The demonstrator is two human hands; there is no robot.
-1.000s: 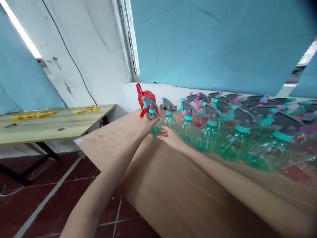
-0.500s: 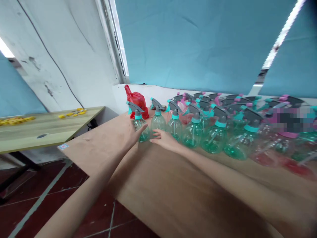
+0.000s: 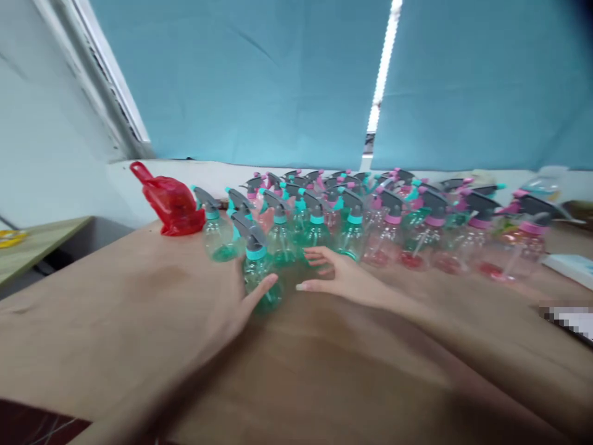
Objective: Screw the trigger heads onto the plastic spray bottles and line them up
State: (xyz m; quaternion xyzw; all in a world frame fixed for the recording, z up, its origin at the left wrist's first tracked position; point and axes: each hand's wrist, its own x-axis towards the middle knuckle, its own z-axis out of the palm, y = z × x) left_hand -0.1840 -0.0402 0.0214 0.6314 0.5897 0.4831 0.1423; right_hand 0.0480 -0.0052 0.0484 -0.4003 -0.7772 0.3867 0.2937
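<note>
My left hand (image 3: 243, 303) is wrapped around a clear green spray bottle (image 3: 262, 290) with a grey and teal trigger head, its thumb across the front. This bottle is slightly tilted and stands out in front of the row. To its right, my right hand (image 3: 336, 275) has its fingers apart and holds nothing. Its fingertips are near the green spray bottles (image 3: 317, 238) behind it; whether they touch one I cannot tell. Another green spray bottle (image 3: 221, 238) stands at the left end of the row. Motion blurs both forearms.
Pink spray bottles (image 3: 428, 238) continue the row rightward, with several more behind. A red plastic bag (image 3: 171, 204) sits left on the brown table (image 3: 139, 321). A white box (image 3: 572, 269) lies at the right. Blue sheeting (image 3: 278, 80) covers the wall behind.
The view has swung to the right. My left hand has brought the spray bottle away from the row's left end, rightward and closer to me. My right hand's fingers have spread wider.
</note>
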